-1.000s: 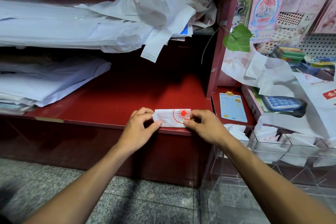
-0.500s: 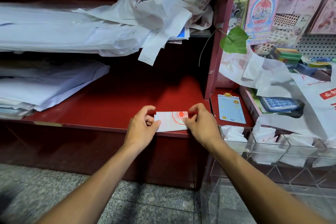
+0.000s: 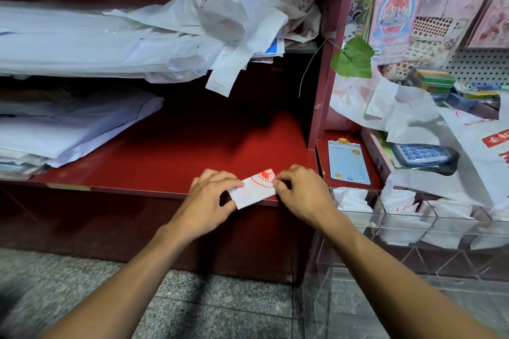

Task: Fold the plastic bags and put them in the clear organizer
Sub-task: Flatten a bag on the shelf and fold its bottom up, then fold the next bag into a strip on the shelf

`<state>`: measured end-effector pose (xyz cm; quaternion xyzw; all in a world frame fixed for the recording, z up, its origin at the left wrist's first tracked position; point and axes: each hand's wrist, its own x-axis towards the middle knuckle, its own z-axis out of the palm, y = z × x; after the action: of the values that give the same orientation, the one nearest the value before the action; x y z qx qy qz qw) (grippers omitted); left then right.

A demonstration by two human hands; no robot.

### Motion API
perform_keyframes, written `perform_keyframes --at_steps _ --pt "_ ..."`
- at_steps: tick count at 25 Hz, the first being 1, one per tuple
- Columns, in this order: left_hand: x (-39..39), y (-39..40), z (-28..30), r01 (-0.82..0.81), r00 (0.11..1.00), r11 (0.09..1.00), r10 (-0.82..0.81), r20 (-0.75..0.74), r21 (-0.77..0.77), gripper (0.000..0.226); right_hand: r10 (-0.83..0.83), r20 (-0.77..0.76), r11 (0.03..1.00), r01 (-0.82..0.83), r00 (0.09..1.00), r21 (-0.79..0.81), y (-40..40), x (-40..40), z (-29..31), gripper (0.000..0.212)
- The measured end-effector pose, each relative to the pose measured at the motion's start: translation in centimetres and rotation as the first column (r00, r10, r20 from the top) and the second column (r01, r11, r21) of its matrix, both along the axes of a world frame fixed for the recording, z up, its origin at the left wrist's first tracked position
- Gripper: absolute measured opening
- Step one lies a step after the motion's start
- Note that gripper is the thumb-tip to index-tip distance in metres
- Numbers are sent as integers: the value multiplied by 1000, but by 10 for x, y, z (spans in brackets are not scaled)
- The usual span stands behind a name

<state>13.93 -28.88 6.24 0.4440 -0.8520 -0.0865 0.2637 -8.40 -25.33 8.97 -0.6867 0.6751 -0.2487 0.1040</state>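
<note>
A small folded white plastic bag (image 3: 254, 190) with a red sun print lies tilted at the front edge of the red shelf (image 3: 176, 154). My left hand (image 3: 209, 201) pinches its left end and my right hand (image 3: 301, 192) pinches its right end. The clear organizer (image 3: 407, 223) stands to the right, below shelf level, with several folded white bags in its compartments. A heap of loose white plastic bags (image 3: 242, 16) sits on the upper shelf, one handle hanging down.
Flat stacks of white bags (image 3: 63, 129) fill the left of both shelves. To the right lie a blue card (image 3: 348, 162), a calculator (image 3: 422, 154), more loose bags (image 3: 413, 121) and a pegboard of packaged goods (image 3: 429, 8). A green leaf (image 3: 352, 58) hangs by the red post.
The folded bag has turned from lying flat along the shelf edge to tilted, right end up. Both hands have kept hold of its ends and closed in slightly.
</note>
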Motion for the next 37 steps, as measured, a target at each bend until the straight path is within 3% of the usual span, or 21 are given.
perform_keyframes --at_steps 2,5,7,9,12,15,20,23,25,29,34,37 --pt "-3 -1 7 24 994 999 -27 -110 -25 18 91 15 993 -92 996 74 -1 -5 2 27" --pt "-17 8 27 94 946 983 -38 -321 160 3 216 347 964 -256 913 71 8 -12 17 31" --pt "-32 17 41 148 871 945 15 -490 291 6 218 549 958 -285 806 37 18 -18 32 20" --pt "-51 25 54 199 738 904 116 -665 378 9 151 644 971 -234 750 44 28 -27 45 12" --pt "-81 38 69 304 578 815 255 -775 494 29 4 808 993 -99 589 68 37 -40 52 8" --pt "-112 51 70 339 624 756 265 -735 560 25 -104 875 994 19 473 108 49 -57 54 6" --pt "-156 67 72 363 753 771 88 -652 523 24 -164 825 983 20 541 183 82 -99 66 22" --pt "-187 83 74 458 776 711 -27 -630 534 20 -270 735 961 125 622 247 99 -132 72 20" --pt "-207 89 73 502 770 671 -61 -635 546 26 -311 742 950 179 593 256 109 -152 73 19" --pt "-230 89 67 422 811 752 -65 -581 506 22 -305 804 951 197 510 237 126 -181 79 19" --pt "-232 83 62 402 896 766 -218 -386 502 18 -242 724 969 120 646 217 131 -192 78 11" --pt "-216 76 61 306 951 851 -248 -187 426 26 -192 653 970 40 732 240 127 -177 70 10"
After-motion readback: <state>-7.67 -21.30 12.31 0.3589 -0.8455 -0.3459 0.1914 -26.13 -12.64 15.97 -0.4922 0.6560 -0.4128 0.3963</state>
